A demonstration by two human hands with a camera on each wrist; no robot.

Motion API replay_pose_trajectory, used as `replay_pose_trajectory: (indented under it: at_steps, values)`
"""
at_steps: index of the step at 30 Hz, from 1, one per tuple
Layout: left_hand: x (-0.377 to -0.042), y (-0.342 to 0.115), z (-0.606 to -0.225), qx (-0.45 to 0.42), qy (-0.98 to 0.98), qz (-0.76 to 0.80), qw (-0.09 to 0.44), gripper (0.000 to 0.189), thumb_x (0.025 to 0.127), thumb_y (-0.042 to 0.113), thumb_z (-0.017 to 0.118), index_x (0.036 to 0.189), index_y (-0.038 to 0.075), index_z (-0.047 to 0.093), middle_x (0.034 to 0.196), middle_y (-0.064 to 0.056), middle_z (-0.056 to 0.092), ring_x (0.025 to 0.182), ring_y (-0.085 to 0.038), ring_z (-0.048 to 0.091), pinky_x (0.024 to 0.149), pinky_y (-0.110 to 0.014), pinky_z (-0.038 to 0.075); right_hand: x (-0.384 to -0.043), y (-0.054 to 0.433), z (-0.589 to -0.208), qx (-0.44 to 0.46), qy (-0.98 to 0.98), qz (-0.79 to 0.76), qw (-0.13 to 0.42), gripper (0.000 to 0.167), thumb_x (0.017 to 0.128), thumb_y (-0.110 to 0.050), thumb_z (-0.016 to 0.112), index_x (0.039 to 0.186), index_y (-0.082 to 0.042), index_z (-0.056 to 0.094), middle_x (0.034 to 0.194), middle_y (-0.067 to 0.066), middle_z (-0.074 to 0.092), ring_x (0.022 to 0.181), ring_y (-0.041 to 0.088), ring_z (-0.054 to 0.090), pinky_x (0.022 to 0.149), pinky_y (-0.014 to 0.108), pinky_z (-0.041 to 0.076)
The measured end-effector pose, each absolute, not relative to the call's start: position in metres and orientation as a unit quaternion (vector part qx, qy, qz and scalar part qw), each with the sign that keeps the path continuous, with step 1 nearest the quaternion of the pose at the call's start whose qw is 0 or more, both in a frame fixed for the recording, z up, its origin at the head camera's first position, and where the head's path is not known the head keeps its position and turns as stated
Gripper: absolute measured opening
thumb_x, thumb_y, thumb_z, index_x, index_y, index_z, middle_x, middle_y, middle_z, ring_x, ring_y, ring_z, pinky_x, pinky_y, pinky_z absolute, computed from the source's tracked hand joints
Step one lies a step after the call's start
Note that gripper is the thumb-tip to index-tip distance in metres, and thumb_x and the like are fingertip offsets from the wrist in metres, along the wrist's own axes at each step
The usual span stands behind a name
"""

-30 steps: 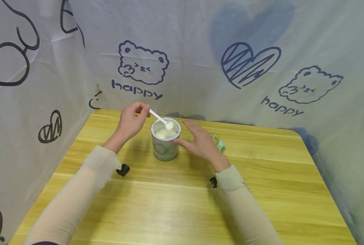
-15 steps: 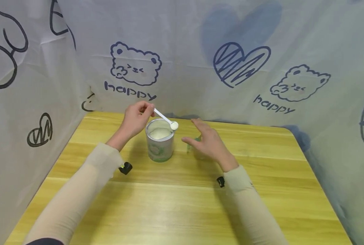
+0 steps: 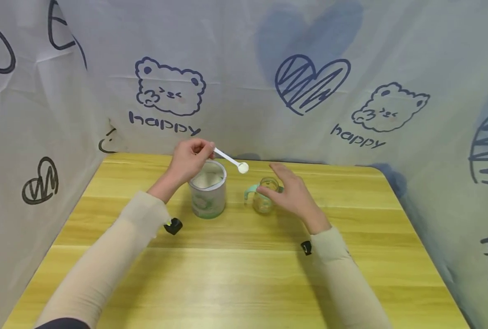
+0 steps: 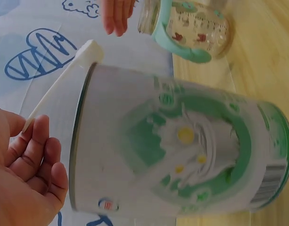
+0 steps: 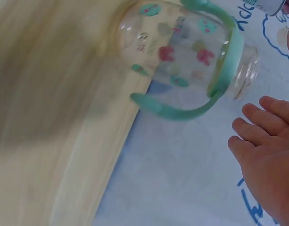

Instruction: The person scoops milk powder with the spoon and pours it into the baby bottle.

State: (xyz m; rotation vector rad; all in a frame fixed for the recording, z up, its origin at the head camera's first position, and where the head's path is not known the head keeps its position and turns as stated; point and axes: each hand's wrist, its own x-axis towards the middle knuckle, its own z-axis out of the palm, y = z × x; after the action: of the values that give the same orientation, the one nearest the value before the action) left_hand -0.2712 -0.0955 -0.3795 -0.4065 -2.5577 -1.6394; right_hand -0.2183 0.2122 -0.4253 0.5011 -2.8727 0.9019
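Observation:
My left hand (image 3: pixel 188 160) pinches the handle of a white measuring scoop (image 3: pixel 228 158) between thumb and fingers. White powder fills the scoop's bowl, which is out past the right rim of an open can (image 3: pixel 208 201). Pale powder shows inside the can, and its green-and-white label (image 4: pixel 196 146) faces the left wrist camera. To the right stands a clear baby bottle (image 3: pixel 264 203) with mint-green handles (image 5: pixel 182 113) and an open neck. My right hand (image 3: pixel 293 194), fingers extended and holding nothing, is beside the bottle's neck and partly overlaps it in the head view.
A wooden table (image 3: pixel 244 283) carries the can and bottle near its back edge. White cloth (image 3: pixel 235 105) with drawn bears and hearts hangs behind and at both sides. Small black pieces (image 3: pixel 173 226) show by both cuffs.
My left hand has carried the filled scoop rightward from over the can to beyond its rim. My right hand has left the can's side for the bottle, which now shows more fully.

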Motion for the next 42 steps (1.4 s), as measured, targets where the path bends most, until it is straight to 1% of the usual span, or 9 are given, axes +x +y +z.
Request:
replay_pose_trajectory:
  at_steps: [3,6,14,18,22,25,29,36,42]
  values:
    - [-0.27,-0.092,-0.379,-0.129,-0.831,-0.541,0.026,0.031,0.108,0.031,0.061,0.109,0.004,0.076,0.097,-0.01,0.077,0.098,-0.03,0.071,0.075,-0.027,0.047,-0.217,0.217,-0.429,0.157,-0.942,0.293,0.04,0.093,0.095,-0.061,0.069,0.164,-0.009,0.035,0.171,0.015,0.034,0.158,0.037,0.033,0.128,0.054,0.03]
    - [-0.269,-0.087,-0.379,-0.133,-0.826,-0.548,0.016,0.031,0.107,0.031,0.063,0.11,0.004,0.077,0.099,-0.011,0.079,0.101,-0.029,0.073,0.078,-0.025,0.049,-0.217,0.222,-0.431,0.151,-0.944,0.29,0.039,0.094,0.095,-0.062,0.069,0.164,-0.008,0.035,0.171,0.016,0.034,0.158,0.037,0.033,0.128,0.054,0.029]
    - [-0.263,-0.072,-0.38,-0.164,-0.816,-0.555,0.016,0.028,0.106,0.027,0.064,0.108,0.003,0.079,0.098,-0.015,0.08,0.09,-0.037,0.07,0.061,-0.025,0.038,-0.215,0.228,-0.434,0.143,-0.948,0.281,0.034,0.092,0.095,-0.059,0.07,0.163,-0.007,0.036,0.17,0.019,0.035,0.156,0.04,0.035,0.127,0.056,0.029]
    - [-0.261,-0.066,-0.381,-0.174,-0.813,-0.555,0.019,0.027,0.106,0.026,0.065,0.108,0.004,0.08,0.097,-0.013,0.08,0.086,-0.032,0.071,0.061,-0.024,0.04,-0.214,0.231,-0.436,0.138,-0.95,0.28,0.029,0.092,0.095,-0.058,0.071,0.163,-0.008,0.036,0.169,0.02,0.035,0.156,0.041,0.035,0.128,0.057,0.028]
    - [-0.26,-0.06,-0.383,-0.179,-0.816,-0.549,0.017,0.027,0.106,0.026,0.065,0.109,0.004,0.08,0.097,-0.013,0.08,0.084,-0.02,0.071,0.068,-0.024,0.049,-0.214,0.233,-0.439,0.132,-0.951,0.279,0.025,0.092,0.094,-0.058,0.072,0.162,-0.006,0.038,0.169,0.022,0.035,0.156,0.043,0.035,0.127,0.059,0.027]
    - [-0.259,-0.057,-0.385,-0.179,-0.816,-0.549,0.015,0.026,0.105,0.026,0.066,0.108,0.004,0.08,0.097,-0.012,0.08,0.084,-0.015,0.07,0.071,-0.025,0.051,-0.214,0.233,-0.441,0.128,-0.953,0.275,0.02,0.093,0.094,-0.059,0.072,0.162,-0.006,0.038,0.168,0.022,0.036,0.155,0.043,0.036,0.127,0.061,0.027]
    - [-0.259,-0.052,-0.386,-0.186,-0.817,-0.545,0.02,0.025,0.105,0.024,0.066,0.107,0.005,0.081,0.097,-0.012,0.081,0.08,-0.015,0.068,0.067,-0.024,0.048,-0.214,0.234,-0.443,0.126,-0.953,0.275,0.017,0.092,0.094,-0.059,0.072,0.162,-0.006,0.04,0.167,0.021,0.038,0.154,0.043,0.037,0.126,0.062,0.028]
    - [-0.257,-0.046,-0.389,-0.201,-0.828,-0.522,0.026,0.024,0.105,0.026,0.065,0.102,0.008,0.082,0.094,-0.011,0.08,0.07,-0.018,0.057,0.056,-0.025,0.041,-0.214,0.236,-0.449,0.129,-0.95,0.284,0.017,0.088,0.094,-0.055,0.075,0.159,-0.006,0.044,0.165,0.021,0.042,0.152,0.044,0.04,0.124,0.061,0.033]
    - [-0.256,-0.044,-0.393,-0.226,-0.831,-0.507,0.044,0.024,0.105,0.023,0.065,0.103,0.006,0.082,0.092,-0.008,0.08,0.07,-0.023,0.06,0.054,-0.025,0.043,-0.215,0.235,-0.455,0.134,-0.948,0.288,0.016,0.084,0.092,-0.051,0.078,0.157,-0.006,0.048,0.163,0.022,0.045,0.152,0.044,0.042,0.124,0.06,0.034]
